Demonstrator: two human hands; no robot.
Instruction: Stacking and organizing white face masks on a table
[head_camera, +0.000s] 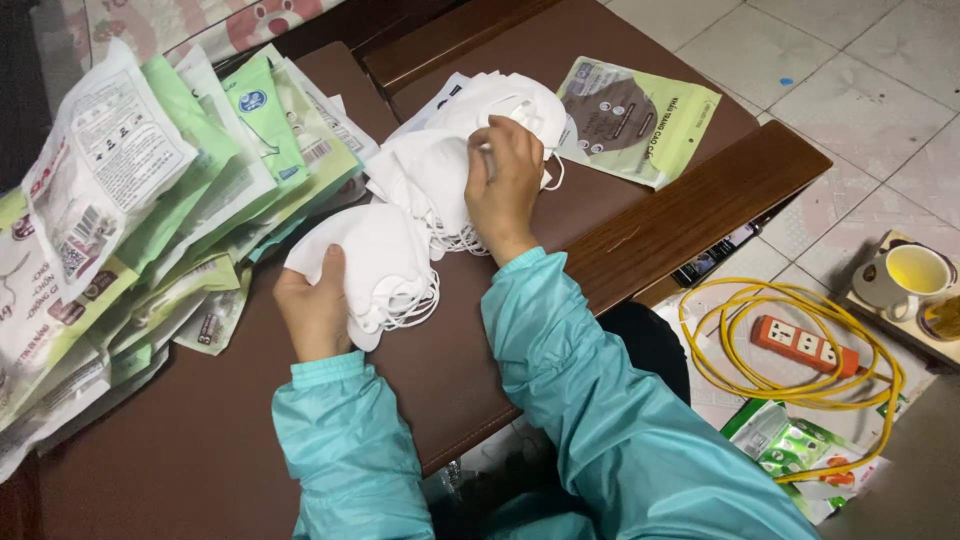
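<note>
1. The left hand grips a small stack of white face masks from below, thumb pressed on top of the stack, their ear loops hanging out at the right edge.
2. The right hand is closed on the top mask of a second, looser pile of white masks lying on the brown table just beyond the held stack; its fingers curl over that mask's edge.
3. Both arms wear teal sleeves.
4. To the left, a fanned heap of green and white flat packets covers the table.
5. To the far right of the piles lies 1 single green packet with a dark picture on it.
6. On the tiled floor at the right sit a coiled yellow cable with an orange power strip inside it, and a white cup of yellowish liquid.
</note>
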